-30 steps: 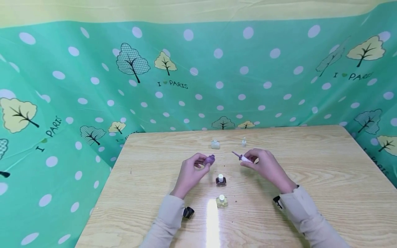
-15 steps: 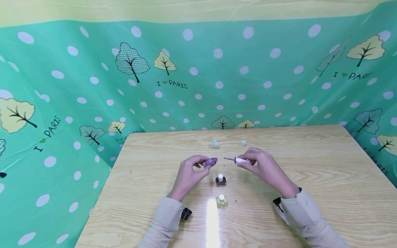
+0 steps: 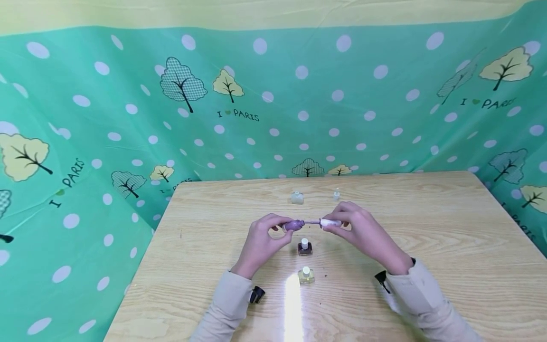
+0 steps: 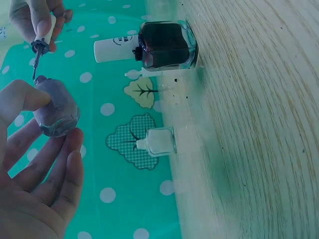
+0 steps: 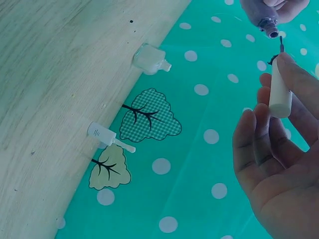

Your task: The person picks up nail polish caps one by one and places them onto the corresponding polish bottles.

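Note:
My left hand (image 3: 266,240) pinches a purple nail polish bottle (image 4: 57,107), tilted so its uncapped neck points right. Between the thumb and fingers of my right hand (image 3: 361,230) is the white nail polish cap (image 5: 280,94), its thin brush (image 3: 312,222) directed left. The brush tip is right at the bottle's mouth, and both are held above the table. Below them stands a dark nail polish bottle (image 3: 305,248) with a white cap on. Nearer my body is a capped pale yellow bottle (image 3: 306,275).
Toward the back of the wooden table (image 3: 213,204) stand an uncapped clear-white bottle (image 3: 297,197) and, to its right, a separate white cap (image 3: 336,195) with its brush upward. A green dotted cloth (image 3: 273,104) hangs behind the table's far edge. Small dark specks dot the tabletop.
My right hand has moved left, and the brush has swung level and come up to the bottle's mouth. The purple bottle has tipped from slanting upward to nearly horizontal.

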Demonstrator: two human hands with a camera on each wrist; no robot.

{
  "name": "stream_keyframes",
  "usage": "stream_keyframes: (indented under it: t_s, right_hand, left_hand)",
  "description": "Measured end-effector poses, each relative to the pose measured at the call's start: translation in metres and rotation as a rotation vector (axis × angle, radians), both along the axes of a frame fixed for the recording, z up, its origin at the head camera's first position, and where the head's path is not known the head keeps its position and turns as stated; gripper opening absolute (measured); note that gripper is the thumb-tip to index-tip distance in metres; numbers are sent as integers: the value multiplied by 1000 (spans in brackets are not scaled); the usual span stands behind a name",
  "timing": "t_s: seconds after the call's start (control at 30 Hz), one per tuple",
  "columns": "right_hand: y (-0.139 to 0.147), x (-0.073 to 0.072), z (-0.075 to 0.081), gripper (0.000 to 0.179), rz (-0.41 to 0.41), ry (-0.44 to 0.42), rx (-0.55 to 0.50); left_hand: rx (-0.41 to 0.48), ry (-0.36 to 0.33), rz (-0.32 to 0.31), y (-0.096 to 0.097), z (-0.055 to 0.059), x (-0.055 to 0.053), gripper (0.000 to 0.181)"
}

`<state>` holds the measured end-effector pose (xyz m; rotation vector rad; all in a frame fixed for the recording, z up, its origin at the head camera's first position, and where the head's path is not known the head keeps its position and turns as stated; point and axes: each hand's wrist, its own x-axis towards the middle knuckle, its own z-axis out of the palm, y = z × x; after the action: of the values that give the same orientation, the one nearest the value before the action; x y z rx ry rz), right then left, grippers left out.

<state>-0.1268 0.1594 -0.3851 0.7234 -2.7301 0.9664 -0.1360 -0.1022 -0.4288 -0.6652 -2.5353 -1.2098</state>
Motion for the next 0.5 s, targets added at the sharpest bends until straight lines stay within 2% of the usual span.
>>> stream_keyframes:
  t_s: [0.5]
  right_hand:
    - [-4,1,2,18,16,34,34]
  left_hand:
    - [-22,52,-16,1,3,2,22]
